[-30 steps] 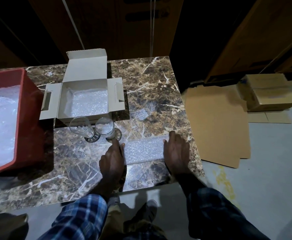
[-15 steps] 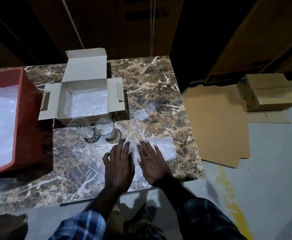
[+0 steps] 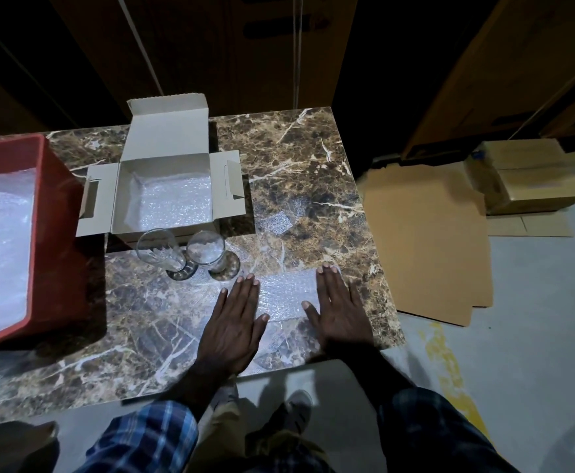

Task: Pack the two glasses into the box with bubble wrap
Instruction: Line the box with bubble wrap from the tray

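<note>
Now our left hand (image 3: 233, 327) lies flat, fingers straight, on the bubble wrap sheet (image 3: 284, 295); two glasses (image 3: 184, 254) stand just beyond its fingertips, the box (image 3: 166, 196) behind them. Our right hand (image 3: 339, 314) presses flat on the sheet's right end.

Red bin (image 3: 57, 240) on marble table (image 3: 299, 165); floor cardboard (image 3: 426, 240).
</note>
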The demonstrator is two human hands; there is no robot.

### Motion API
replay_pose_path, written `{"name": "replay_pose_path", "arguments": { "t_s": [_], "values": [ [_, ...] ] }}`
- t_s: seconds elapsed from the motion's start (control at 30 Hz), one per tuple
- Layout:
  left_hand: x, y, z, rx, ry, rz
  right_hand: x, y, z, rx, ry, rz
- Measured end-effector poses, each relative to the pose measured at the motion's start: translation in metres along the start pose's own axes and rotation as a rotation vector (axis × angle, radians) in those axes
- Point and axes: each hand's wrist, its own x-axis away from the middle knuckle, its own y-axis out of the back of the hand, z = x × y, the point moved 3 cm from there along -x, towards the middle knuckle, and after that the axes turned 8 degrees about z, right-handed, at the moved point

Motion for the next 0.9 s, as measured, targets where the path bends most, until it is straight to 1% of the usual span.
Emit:
{"name": "replay_pose_path", "arguments": {
  "t_s": [0.07,0.2,0.27,0.33,0.37,0.4,0.53,0.67,0.8,0.9],
  "values": [
    [0.001,0.0,0.002,-0.024,-0.004,0.014,0.001,0.0,-0.007,-0.024,-0.041,0.006],
    [0.0,0.005,0.0,-0.022,0.019,-0.003,0.0,0.009,0.006,0.012,-0.023,-0.118],
    [0.001,0.005,-0.002,-0.018,0.017,-0.005,0.002,0.01,0.023,0.047,0.078,-0.226],
    [0.003,0.003,-0.003,-0.017,-0.006,0.007,0.005,0.002,0.041,0.009,0.264,-0.293],
    [0.004,0.003,-0.002,-0.014,-0.013,0.016,0.006,-0.004,0.048,-0.019,0.331,-0.293],
    [0.005,0.003,-0.001,-0.008,-0.021,0.025,0.006,-0.011,0.052,-0.038,0.352,-0.267],
    [0.008,0.01,0.009,-0.016,-0.1,0.038,0.004,-0.023,0.049,-0.079,0.305,-0.16],
    [0.005,0.017,0.022,-0.088,-0.22,-0.035,0.001,-0.022,0.041,-0.12,0.342,-0.07],
    [0.001,0.023,0.035,-0.178,-0.335,-0.105,0.002,-0.016,0.042,-0.216,0.321,-0.061],
    [0.0,0.033,0.037,-0.136,-0.39,-0.163,0.002,-0.016,0.046,-0.219,0.317,-0.03]
  ]
}}
